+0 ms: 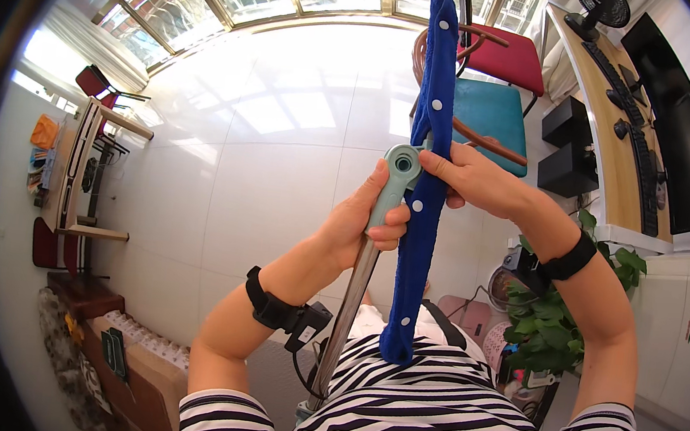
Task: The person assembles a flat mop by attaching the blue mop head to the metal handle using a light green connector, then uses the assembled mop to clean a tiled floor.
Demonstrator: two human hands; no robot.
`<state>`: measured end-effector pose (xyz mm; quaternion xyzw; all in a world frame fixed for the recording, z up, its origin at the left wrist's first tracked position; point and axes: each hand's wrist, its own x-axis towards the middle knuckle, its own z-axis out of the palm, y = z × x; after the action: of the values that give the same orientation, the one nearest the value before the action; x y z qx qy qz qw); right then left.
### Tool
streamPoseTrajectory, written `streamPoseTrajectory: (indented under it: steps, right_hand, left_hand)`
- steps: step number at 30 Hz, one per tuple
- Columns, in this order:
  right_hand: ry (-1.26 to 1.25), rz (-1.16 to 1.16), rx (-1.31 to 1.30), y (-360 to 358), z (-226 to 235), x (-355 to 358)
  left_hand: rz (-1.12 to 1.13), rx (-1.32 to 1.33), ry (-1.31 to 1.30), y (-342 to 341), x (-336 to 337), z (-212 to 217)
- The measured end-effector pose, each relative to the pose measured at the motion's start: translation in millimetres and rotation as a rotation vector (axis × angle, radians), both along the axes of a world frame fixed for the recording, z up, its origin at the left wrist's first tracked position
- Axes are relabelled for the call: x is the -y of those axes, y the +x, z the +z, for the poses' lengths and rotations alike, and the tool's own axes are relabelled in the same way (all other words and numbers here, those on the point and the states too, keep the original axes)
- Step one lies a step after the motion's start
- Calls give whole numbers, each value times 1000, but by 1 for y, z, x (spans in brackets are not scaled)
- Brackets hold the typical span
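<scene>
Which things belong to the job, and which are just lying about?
In the job:
left hand on pale green plastic joint of shiny metal pole
right hand on long blue white-dotted fabric strip

Lying about:
teal-seated chair
green leafy plant
black desk fan

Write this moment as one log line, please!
left hand: grips green joint | right hand: pinches blue pad | pole: runs from green joint toward striped shirt

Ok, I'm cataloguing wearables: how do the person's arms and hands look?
Left hand and right hand are bare; sleeves are short, striped black and white. The left black armband carries a black box with pale label and dark cable; the right black armband possibly has another.
</scene>
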<state>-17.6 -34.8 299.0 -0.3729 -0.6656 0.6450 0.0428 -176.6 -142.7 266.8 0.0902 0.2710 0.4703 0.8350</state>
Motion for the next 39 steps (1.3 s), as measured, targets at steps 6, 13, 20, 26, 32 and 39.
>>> streamPoseTrajectory:
  steps: [6,13,20,26,32,39]
  right_hand:
    - [76,-22,-67,24,10,3]
    - [61,-167,-198,39,3,1]
    - [23,-145,-224,44,-6,-7]
    - [9,-78,-164,35,-13,-15]
    - [37,-237,-107,36,-19,-40]
    - [291,-216,-249,9,20,-22]
  left_hand:
    - [69,-413,55,28,1,20]
    - [206,-568,177,56,-6,22]
    - [246,-563,120,66,-5,17]
    - [292,-509,76,61,-5,5]
    - [310,-400,59,41,-11,-8]
    - [257,-350,84,8,-25,-14]
